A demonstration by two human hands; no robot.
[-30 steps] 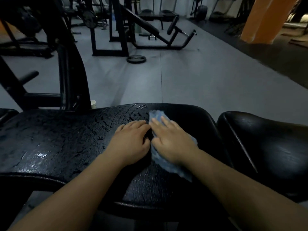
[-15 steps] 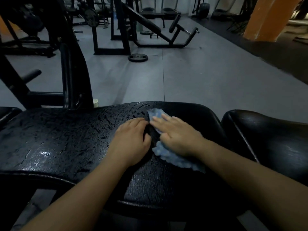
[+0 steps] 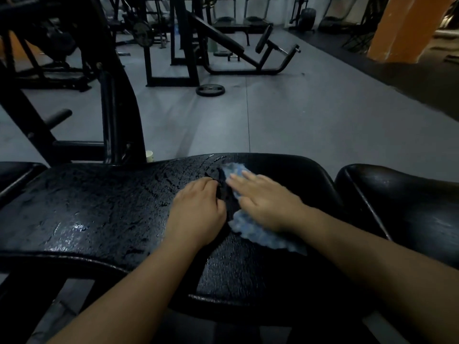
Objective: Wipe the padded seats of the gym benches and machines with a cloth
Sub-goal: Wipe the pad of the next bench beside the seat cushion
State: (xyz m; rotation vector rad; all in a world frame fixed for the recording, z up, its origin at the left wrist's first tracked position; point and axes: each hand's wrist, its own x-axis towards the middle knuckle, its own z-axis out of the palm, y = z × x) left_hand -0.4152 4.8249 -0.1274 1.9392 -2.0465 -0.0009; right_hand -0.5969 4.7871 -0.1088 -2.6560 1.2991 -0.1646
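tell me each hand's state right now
left hand: fingers bent on seat pad, grip cannot be told
right hand: open, pressing blue cloth

Padded seat point(image 3: 104, 209): black, surface cracked and flaked throughout, with pale glossy patches at left. Cloth point(image 3: 260, 235): light blue, ribbed in wavy rows. Adjoining pad point(image 3: 402, 207), right: black, smooth, faint grey sheen. Floor point(image 3: 310, 115): mid grey, one thin dark seam line point(image 3: 248, 115) running away; darker brown-grey strip point(image 3: 409, 78) along the right. Machine frames point(image 3: 119, 108): black. Weight plate point(image 3: 210, 90) on the floor: black. Pillar point(image 3: 402, 28), upper right: orange. Small cup point(image 3: 149, 156) behind the seat: cream.
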